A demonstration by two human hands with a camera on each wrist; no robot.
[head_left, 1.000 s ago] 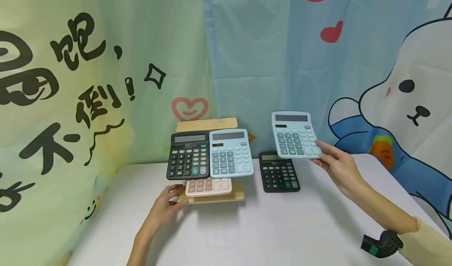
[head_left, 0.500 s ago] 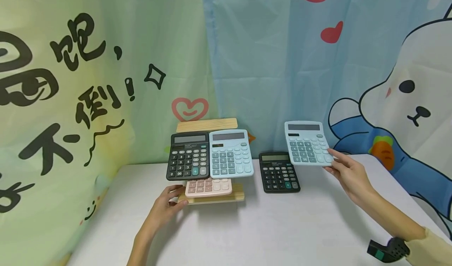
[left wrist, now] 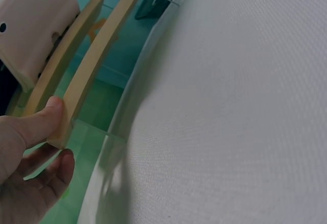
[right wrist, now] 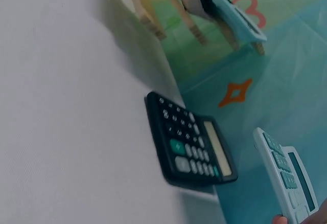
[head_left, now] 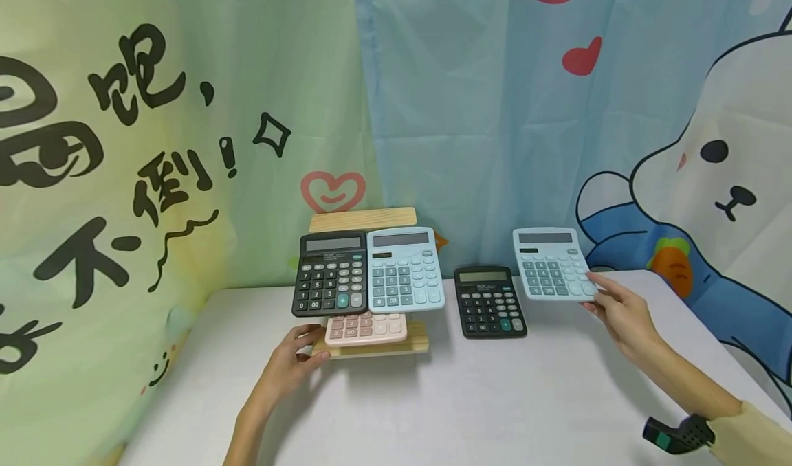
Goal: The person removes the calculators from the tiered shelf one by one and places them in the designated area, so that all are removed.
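Observation:
My right hand (head_left: 625,318) pinches the lower right corner of a light blue calculator (head_left: 551,267), its keys facing me. In the right wrist view this calculator (right wrist: 286,178) hangs apart from the table. To its left lies a black calculator (head_left: 489,304), near the table's back edge. A wooden slatted stand (head_left: 365,218) carries another black calculator (head_left: 330,273), a second light blue calculator (head_left: 405,270) beside it, and a pink calculator (head_left: 365,330) lower in front, partly covered. My left hand (head_left: 291,359) grips the left end of the stand's front slat (left wrist: 92,55).
A white-covered table (head_left: 445,397) spreads out in front of me. Behind it hangs a printed cloth backdrop (head_left: 433,95) with hearts, lettering and a white cartoon animal at the right. A black wrist device (head_left: 680,433) sits at my right sleeve.
My right hand has moved right and down with the light blue calculator, uncovering the top of the black calculator on the table. The left hand and the stand stay put.

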